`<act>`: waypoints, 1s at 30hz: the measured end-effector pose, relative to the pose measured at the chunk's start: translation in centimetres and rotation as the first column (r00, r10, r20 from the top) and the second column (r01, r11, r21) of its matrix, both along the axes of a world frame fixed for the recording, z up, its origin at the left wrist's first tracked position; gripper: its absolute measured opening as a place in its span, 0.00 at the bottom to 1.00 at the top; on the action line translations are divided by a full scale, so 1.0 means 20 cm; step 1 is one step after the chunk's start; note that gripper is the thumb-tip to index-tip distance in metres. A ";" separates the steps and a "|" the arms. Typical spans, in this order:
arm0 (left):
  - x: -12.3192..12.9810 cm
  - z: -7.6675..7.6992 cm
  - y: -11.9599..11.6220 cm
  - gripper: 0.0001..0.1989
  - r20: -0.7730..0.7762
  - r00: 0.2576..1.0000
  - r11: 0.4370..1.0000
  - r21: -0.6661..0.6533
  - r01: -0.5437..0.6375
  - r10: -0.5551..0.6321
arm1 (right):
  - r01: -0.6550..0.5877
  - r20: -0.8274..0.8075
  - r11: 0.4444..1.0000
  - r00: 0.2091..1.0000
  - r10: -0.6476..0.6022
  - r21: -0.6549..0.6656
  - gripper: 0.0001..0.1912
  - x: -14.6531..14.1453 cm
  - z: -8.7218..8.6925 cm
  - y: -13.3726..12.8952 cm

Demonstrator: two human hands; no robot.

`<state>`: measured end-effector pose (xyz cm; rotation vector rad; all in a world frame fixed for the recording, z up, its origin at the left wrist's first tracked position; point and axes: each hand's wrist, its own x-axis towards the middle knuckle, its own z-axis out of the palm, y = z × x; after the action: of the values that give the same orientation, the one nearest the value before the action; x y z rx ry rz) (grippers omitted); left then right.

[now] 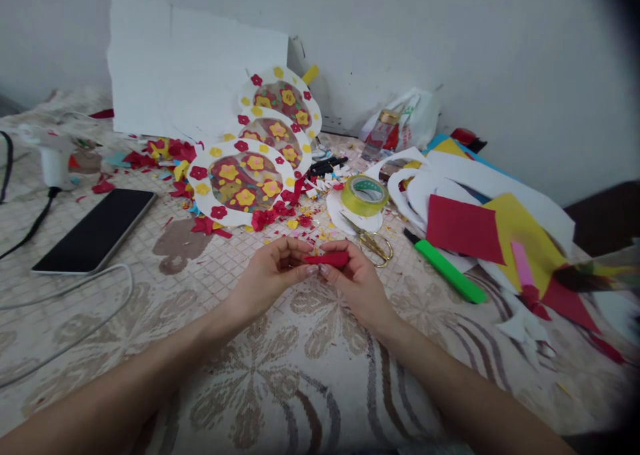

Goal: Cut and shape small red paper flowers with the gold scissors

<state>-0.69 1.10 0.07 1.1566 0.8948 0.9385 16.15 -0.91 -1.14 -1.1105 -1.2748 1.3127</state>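
Between my two hands is a small folded piece of red paper [329, 260], held just above the patterned tablecloth [280, 388]. My left hand [280, 268] pinches its left end between thumb and fingers. My right hand [347, 272] has fingers closed round its right part, the thumb pressed on the near side. Just beyond the right hand lie gold-handled scissors [374, 244], their blades resting by a white paper disc [337, 216] under a roll of yellow-green tape [364, 196]. White paper rings with red and yellow paper flowers [219, 212] stand behind the hands.
A phone [97, 230] and a hot glue gun [54, 158] with cords lie at the left. To the right are a green cutter [450, 270], red paper [465, 227], yellow paper [525, 235] and white offcuts. A clear bottle [381, 135] and a plastic bag [417, 118] stand near the wall.
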 end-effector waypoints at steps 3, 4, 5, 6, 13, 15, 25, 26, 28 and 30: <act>0.00 0.00 0.00 0.12 -0.025 0.999 0.999 -0.032 0.037 -0.038 | -0.002 -0.019 1.000 1.000 0.002 0.002 0.13 0.00 -0.01 0.00; 0.00 -0.01 0.00 0.10 -0.030 0.998 0.998 -0.036 0.048 -0.049 | -0.006 -0.029 1.000 1.000 0.006 -0.002 0.13 0.00 -0.01 0.00; 0.00 -0.01 0.00 0.09 -0.034 0.998 0.998 -0.035 0.053 -0.054 | -0.006 -0.036 1.000 0.999 0.006 -0.009 0.13 0.00 -0.02 0.00; 0.00 -0.01 0.00 0.08 -0.040 0.998 0.998 -0.031 0.053 -0.054 | -0.006 -0.040 1.000 0.999 0.006 -0.020 0.13 0.00 -0.02 0.00; 0.00 0.01 -0.01 0.08 -0.074 0.997 0.999 -0.023 0.034 -0.035 | -0.007 -0.078 0.998 0.997 0.002 -0.064 0.13 -0.01 0.00 0.00; -0.01 0.01 0.00 0.08 -0.078 0.996 0.999 -0.018 0.040 -0.041 | -0.013 -0.079 0.998 0.997 0.008 -0.055 0.12 -0.01 0.00 0.00; -0.02 -0.01 0.01 0.08 -0.130 0.987 0.995 0.002 0.097 -0.096 | -0.063 -0.163 0.997 0.985 0.053 -0.055 0.04 0.00 -0.03 0.01; -0.03 -0.01 0.01 0.08 -0.137 0.985 0.995 0.000 0.101 -0.100 | -0.065 -0.166 0.996 0.985 0.054 -0.056 0.04 0.00 -0.03 0.01; -0.03 0.00 0.01 0.08 -0.151 0.984 0.995 -0.005 0.099 -0.098 | -0.062 -0.173 0.996 0.984 0.051 -0.059 0.04 0.00 -0.04 0.01; -0.02 0.00 0.02 0.07 -0.152 0.984 0.996 -0.008 0.093 -0.093 | -0.054 -0.174 0.997 0.984 0.043 -0.060 0.04 0.00 -0.04 0.01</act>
<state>-1.18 1.41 0.05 1.2713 0.9551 0.7812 16.10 -0.75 -1.94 -0.9915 -1.1444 1.4627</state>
